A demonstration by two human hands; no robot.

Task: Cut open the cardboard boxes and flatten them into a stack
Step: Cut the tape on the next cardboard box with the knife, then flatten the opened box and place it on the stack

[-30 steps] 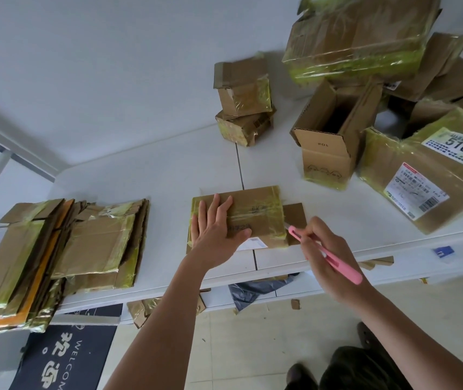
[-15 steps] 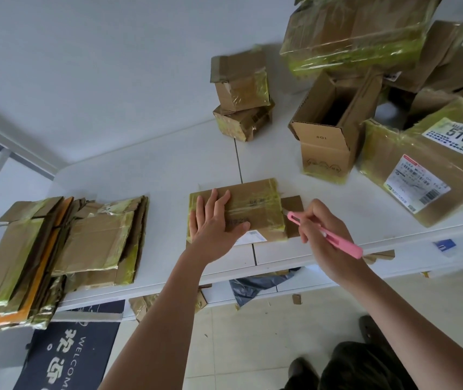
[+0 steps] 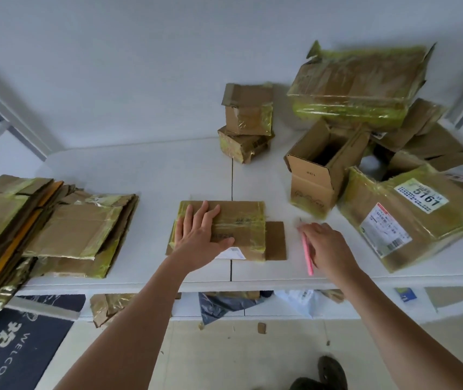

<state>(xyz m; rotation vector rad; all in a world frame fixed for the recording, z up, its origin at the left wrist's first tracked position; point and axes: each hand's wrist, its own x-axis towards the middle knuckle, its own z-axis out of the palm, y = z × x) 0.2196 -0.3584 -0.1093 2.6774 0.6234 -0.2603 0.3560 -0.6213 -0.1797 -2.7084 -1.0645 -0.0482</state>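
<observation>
Left hand [image 3: 199,235] flat on box [image 3: 236,226].

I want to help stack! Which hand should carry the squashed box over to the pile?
Probably the left hand. It already lies flat on the flattened box, and the stack sits on its side. The right hand is busy holding the pink cutter.

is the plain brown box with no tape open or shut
Open: the plain brown box stands upright, top flaps raised, its dark inside showing.
</observation>
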